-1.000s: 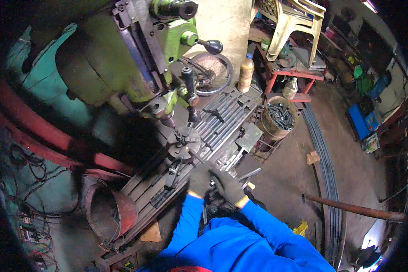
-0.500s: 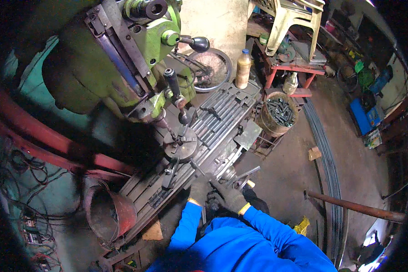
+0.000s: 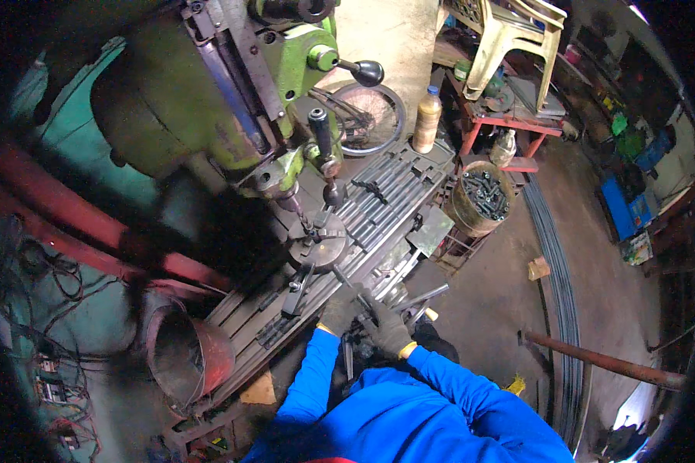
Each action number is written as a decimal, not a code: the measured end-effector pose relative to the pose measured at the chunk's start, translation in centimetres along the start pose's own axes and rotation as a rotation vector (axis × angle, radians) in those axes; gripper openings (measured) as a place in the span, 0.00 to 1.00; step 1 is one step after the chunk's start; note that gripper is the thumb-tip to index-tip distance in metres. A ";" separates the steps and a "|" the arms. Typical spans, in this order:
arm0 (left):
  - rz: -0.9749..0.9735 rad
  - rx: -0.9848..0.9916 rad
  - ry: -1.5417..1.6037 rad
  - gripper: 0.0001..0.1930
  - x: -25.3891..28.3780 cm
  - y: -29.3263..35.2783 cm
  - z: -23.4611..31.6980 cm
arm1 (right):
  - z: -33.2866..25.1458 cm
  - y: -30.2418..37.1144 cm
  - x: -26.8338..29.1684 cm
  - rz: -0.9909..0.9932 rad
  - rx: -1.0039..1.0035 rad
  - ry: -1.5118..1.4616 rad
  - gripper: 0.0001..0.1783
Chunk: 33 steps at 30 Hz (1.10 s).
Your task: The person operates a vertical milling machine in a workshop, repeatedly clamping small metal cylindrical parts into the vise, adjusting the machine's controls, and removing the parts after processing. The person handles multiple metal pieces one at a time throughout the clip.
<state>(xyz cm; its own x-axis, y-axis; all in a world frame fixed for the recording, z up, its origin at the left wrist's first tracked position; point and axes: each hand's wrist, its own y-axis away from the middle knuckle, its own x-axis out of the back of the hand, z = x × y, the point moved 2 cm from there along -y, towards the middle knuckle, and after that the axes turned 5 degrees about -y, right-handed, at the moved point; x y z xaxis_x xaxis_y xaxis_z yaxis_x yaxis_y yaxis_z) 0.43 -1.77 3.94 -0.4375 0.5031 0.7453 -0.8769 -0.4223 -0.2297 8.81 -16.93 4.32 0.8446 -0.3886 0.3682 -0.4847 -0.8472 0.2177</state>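
Grey gloves cover both hands, side by side at the near edge of the machine table (image 3: 243, 339). A thin metal rod (image 3: 342, 276) slants from beside the round chuck (image 3: 320, 248) down to my left hand (image 3: 338, 310), whose fingers look closed around its near end. My right hand (image 3: 389, 333) is just right of it, its forefinger reaching toward the left hand and the other fingers curled; what they grip is hidden. The green drilling machine (image 3: 297, 81) stands over the table, its spindle (image 3: 292, 202) above the chuck. A lever with a dark grip (image 3: 319, 127) hangs beside the spindle.
Left of the table stands a reddish bucket (image 3: 216, 359). A drum of metal parts (image 3: 483, 224) and a capped bottle (image 3: 427, 119) are at the far right end. Long metal bars (image 3: 556, 270) lie on the floor, with a rusty pipe (image 3: 594, 355) at right.
The view has shifted, so the machine sits farther right and slightly lower. Both hands have moved a little forward, closer to the chuck. The right forefinger now lies nearer the rod.
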 end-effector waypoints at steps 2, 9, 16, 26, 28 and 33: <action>-0.186 0.260 0.417 0.19 -0.1 0.0 -0.2 | 2.4 -0.3 -1.9 -0.052 -0.162 -1.166 0.34; -0.208 -0.026 -0.009 0.19 0.2 -0.4 -1.9 | 4.7 3.1 -4.0 -0.547 -0.443 -1.690 0.25; -0.230 0.887 1.280 0.15 -3.7 0.2 -4.4 | 1.0 3.9 1.5 -0.070 0.225 -0.780 0.24; -0.247 0.458 0.693 0.16 -0.2 0.2 -3.1 | 5.6 0.6 -1.4 -0.061 0.710 0.398 0.21; -0.201 0.457 0.671 0.20 -1.1 0.8 -2.3 | 6.8 0.3 -1.0 -0.178 0.608 0.376 0.21; -0.299 0.467 0.361 0.33 -10.5 5.6 -6.8 | 7.1 0.0 -0.8 -0.078 0.545 0.343 0.15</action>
<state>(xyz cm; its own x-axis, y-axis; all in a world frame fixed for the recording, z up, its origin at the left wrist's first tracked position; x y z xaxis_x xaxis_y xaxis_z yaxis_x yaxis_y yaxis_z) -1.26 -4.34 -9.46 -0.2991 0.8361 0.4599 -0.8277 -0.4671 0.3110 9.69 -19.22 -2.38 0.7085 -0.2569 0.6573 -0.1634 -0.9658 -0.2013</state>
